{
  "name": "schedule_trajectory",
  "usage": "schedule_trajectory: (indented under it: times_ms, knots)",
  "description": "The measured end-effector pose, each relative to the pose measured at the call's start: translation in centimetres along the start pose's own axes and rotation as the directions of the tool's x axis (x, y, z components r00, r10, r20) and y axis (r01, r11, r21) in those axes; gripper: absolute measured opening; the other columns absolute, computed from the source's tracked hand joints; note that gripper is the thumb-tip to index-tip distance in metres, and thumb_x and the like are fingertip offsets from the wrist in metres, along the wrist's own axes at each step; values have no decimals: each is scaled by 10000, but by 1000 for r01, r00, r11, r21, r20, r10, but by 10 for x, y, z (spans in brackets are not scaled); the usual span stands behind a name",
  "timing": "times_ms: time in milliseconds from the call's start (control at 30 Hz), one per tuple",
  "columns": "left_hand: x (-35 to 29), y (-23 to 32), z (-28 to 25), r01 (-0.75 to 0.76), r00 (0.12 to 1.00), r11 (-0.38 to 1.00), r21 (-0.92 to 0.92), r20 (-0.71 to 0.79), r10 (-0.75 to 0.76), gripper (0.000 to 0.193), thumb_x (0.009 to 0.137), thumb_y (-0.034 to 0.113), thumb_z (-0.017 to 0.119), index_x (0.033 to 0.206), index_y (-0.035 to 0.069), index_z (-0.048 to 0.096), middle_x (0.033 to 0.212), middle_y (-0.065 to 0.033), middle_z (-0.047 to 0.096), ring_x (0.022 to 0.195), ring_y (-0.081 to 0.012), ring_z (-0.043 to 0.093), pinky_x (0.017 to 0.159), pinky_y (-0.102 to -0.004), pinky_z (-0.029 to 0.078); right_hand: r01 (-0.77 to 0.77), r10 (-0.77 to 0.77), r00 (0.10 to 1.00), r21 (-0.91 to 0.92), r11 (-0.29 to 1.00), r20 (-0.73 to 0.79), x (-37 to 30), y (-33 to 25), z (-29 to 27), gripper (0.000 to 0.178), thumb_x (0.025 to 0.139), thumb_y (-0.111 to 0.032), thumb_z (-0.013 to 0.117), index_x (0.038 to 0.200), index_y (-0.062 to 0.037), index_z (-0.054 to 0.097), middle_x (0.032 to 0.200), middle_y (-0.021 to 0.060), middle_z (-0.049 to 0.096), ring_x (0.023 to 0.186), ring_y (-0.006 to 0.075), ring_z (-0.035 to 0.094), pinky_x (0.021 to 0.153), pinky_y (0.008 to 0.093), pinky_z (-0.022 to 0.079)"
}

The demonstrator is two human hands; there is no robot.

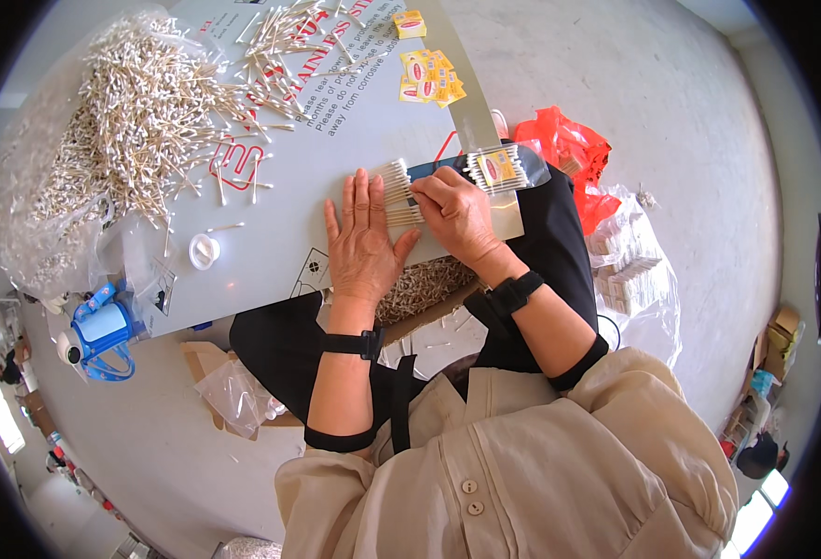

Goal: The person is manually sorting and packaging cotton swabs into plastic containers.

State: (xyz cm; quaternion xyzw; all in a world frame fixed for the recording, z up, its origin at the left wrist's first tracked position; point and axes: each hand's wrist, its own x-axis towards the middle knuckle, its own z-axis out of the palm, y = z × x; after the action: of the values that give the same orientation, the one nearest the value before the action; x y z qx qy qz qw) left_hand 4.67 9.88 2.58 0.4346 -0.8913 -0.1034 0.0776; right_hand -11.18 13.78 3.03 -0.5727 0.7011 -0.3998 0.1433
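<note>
Left hand [366, 240] lies flat, thumb out, against the row of cotton swabs [397, 186] near the tabletop's [280, 210] near edge. And here's the right hand [459, 212], fingers curled tight at the row's right end; pinching a swab? Can't tell! Just right, a yellow-labelled pack [496, 170]; far left, a loose swab heap [150, 112].

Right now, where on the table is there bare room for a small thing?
The grey tabletop looks bare between the small white tub and the left hand, and between the yellow cards and that hand. It is crowded under the cotton-swab heap at left and around the right hand.
</note>
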Motion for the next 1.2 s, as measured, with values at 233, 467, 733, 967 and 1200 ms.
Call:
schedule_trajectory:
  times_ms: [233,467,733,967,1200]
  knots:
    - [0,0,0,-6,1000,1000,-1,-10,6,863,862,557,545,1491,63,222,1548,-146,230,1442,-299,195,1157,-520,115,49,-49,999,-4,999,16,0,2,0,51,809,-124,641,844,-93,658,747,82,556,696,308,610,607,404,504]
    - [0,0,0,1,1000,1000,2,-4,-1,857,865,545,551,1492,61,223,1549,-142,231,1443,-295,196,1158,-516,112,7,-7,1000,-7,1000,-5,4,1,2,85,811,-112,643,885,-87,677,783,82,590,715,297,624,619,381,508]
    - [0,1,-1,9,1000,1000,-4,2,-9,860,864,551,549,1492,61,224,1549,-140,232,1443,-295,192,1159,-513,106,34,-33,999,-54,998,31,7,1,3,61,821,-143,631,842,-103,672,771,78,586,716,296,627,629,396,513]
    - [0,1,-3,9,1000,1000,-13,6,-9,846,868,530,560,1491,60,232,1546,-142,239,1443,-295,194,1159,-511,103,-5,5,1000,-1,1000,13,12,0,6,61,827,-139,631,830,-97,676,764,85,579,725,303,624,628,396,511]
    - [0,1,-1,9,1000,999,-31,-7,-10,840,868,531,559,1486,56,246,1546,-140,245,1442,-296,195,1159,-512,103,47,-46,999,-12,999,23,22,4,10,73,832,-138,631,852,-98,688,768,84,571,723,306,617,631,398,507]
